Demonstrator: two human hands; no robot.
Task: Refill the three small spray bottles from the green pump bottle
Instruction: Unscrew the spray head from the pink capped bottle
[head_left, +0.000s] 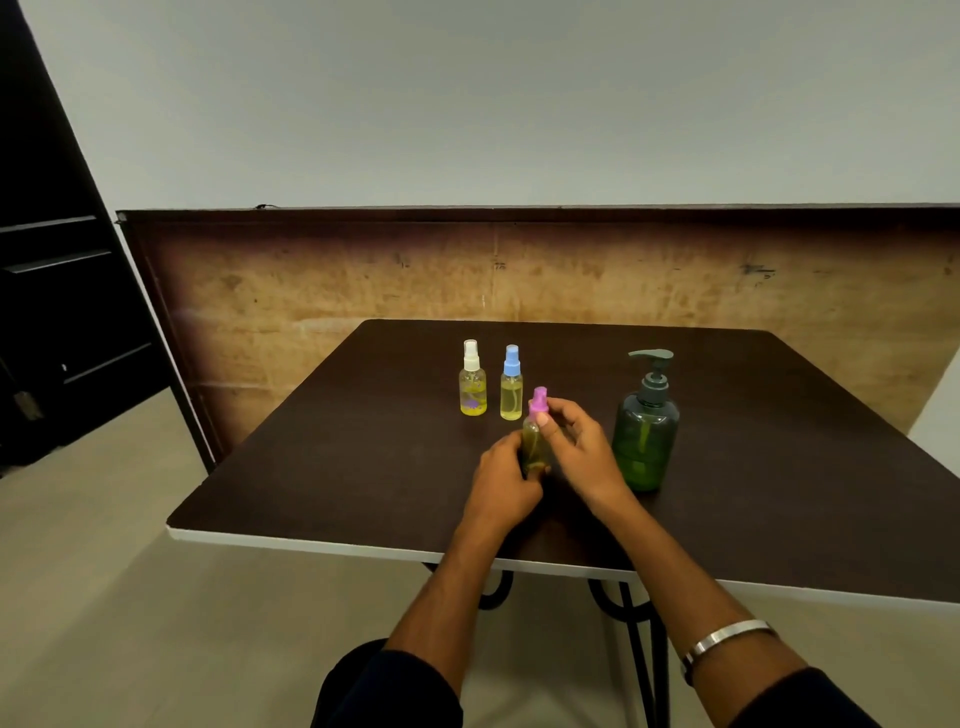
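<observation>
**Pink-capped bottle in hand, two others standing filled**

At the far left stands a dark cabinet (62, 291), well apart from the work. On the dark table (322, 467), the white-capped spray bottle (472, 379) stands upright with yellow liquid reaching well up its body. Just beside it, to its right, the blue-capped spray bottle (511, 384) also stands upright, cap on, with pale yellow liquid to a similar height. Both look already filled, though whether they are topped off to the intended level is a judgement only.

Nearer the person, the left hand (506, 480) grips the lower body of the pink-capped spray bottle (536, 434), its fingers wrapped round the bottle. The bottle is held roughly upright, and I cannot tell whether it rests on the table. The right hand (576, 447) is at the pink cap, thumb and fingertips pinching it near the neck, as if turning the cap. Whether the cap is being loosened or tightened cannot be told. The liquid level inside is hard to read behind the hands.

To the right, the green pump bottle (647, 431) stands upright near the right hand but untouched, pump head on, still holding a fair amount of liquid. A metal bracelet (727, 636) sits on the right forearm.

By this reading, the pink-capped bottle is the last of the three: what remains is either filling it from the pump bottle or simply closing it and setting it beside the others.
</observation>
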